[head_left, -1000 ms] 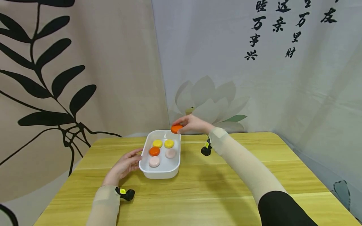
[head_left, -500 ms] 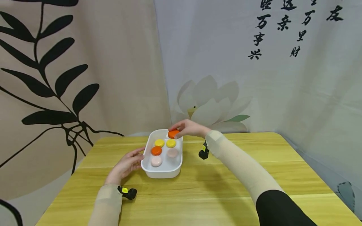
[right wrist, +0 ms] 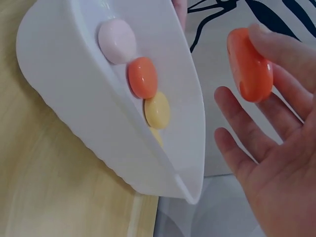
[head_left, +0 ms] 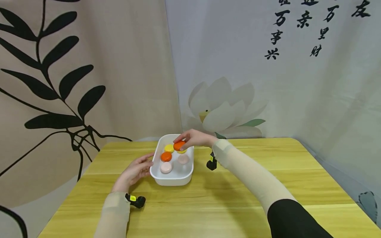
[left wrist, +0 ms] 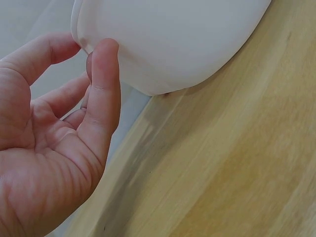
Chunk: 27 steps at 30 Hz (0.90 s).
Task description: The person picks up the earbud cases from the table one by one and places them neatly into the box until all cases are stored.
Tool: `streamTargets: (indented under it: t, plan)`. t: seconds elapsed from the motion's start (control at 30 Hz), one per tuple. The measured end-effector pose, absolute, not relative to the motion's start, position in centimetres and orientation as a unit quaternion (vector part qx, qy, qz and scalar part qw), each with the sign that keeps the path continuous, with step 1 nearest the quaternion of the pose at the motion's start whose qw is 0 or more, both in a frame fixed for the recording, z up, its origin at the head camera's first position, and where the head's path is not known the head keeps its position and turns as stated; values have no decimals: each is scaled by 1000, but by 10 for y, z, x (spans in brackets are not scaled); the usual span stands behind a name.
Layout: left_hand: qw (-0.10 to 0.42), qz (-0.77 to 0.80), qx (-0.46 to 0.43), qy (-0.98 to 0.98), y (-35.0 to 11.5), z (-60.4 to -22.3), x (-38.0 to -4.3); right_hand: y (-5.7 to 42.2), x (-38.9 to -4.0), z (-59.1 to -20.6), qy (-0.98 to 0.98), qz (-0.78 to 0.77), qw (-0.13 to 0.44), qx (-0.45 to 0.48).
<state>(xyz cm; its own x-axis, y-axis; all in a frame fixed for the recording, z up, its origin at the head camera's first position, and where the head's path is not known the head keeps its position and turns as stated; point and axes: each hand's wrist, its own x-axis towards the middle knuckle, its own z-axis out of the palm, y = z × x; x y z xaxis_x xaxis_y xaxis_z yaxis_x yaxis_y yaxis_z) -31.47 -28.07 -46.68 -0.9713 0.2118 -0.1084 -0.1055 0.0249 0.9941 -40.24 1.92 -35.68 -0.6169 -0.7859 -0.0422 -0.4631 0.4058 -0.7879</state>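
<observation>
My right hand (head_left: 197, 138) pinches a glossy orange pebble-shaped piece (right wrist: 249, 66) between thumb and fingers. It is over the far right part of a white plastic tub (head_left: 171, 181), overlapping a yellow piece (head_left: 182, 152) in the head view. Another yellow piece (head_left: 169, 148), an orange piece (head_left: 166, 156) and two pale pink pieces, a left one (head_left: 166, 167) and a right one (head_left: 183, 159), lie inside. At the tub's left side my left hand (head_left: 135, 171) holds the rim, with fingertips against the outer wall in the left wrist view.
The tub stands near the far edge of a wooden table (head_left: 226, 198). Behind it hangs a cloth backdrop (head_left: 140, 66) with printed leaves, a lotus and characters. Both wrists carry small black cameras, one on the left (head_left: 137, 201) and one on the right (head_left: 212, 164).
My right hand has brought the orange piece from the tub's far right corner inward and nearer, over a yellow piece. My left hand stays at the tub's side. The whole head view has shifted slightly.
</observation>
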Motion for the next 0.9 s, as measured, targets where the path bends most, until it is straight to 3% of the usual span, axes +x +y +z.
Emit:
streamTargets:
  t: [0.57,0.9]
  plan:
    - [122,701,53,701,-281,-463,-312,2,-393,-372,816,-345,239,-397]
    - [120,699,54,703,-281,-463,-313,-4,-388,-377,824,-277,228,-438]
